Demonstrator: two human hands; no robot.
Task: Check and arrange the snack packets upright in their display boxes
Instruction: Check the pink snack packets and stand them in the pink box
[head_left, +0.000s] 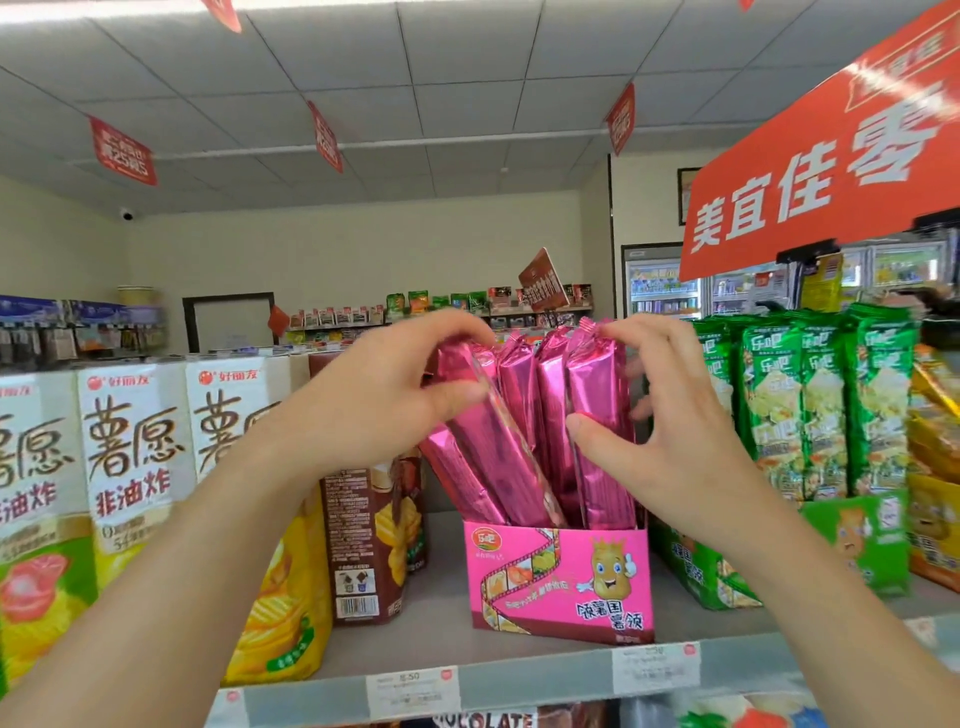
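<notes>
- On the upper shelf (441, 571), between a brown carton (374, 540) and the green display box (852, 545), stands the pink display box (561, 577) that both hands are working over.
- Left hand (395, 384): fingers curled over the tops of the leftmost pink packets (519, 415), thumb pressed on the front of one. It holds them in a narrow pinch.
- Right hand (670, 410): thumb flat on the face of the rightmost packet, fingers wrapped over its top and behind it, so it grips that end of the row.
- Progress, as I judge it: midway through this box. The packets on the right side stand close to upright, but two on the left lean out to the left past the box's edge and need drawing back in line.
- Green packets (810, 405) next door already stand straight and tight in their box, so that one looks done. Yellow stock at the far right edge is too cut off to judge.
- Look of the packets: long, slim foil sleeves in glossy magenta with crimped top seals. They are shiny and creased, and likely slippery and quick to flop when loosely packed.
</notes>
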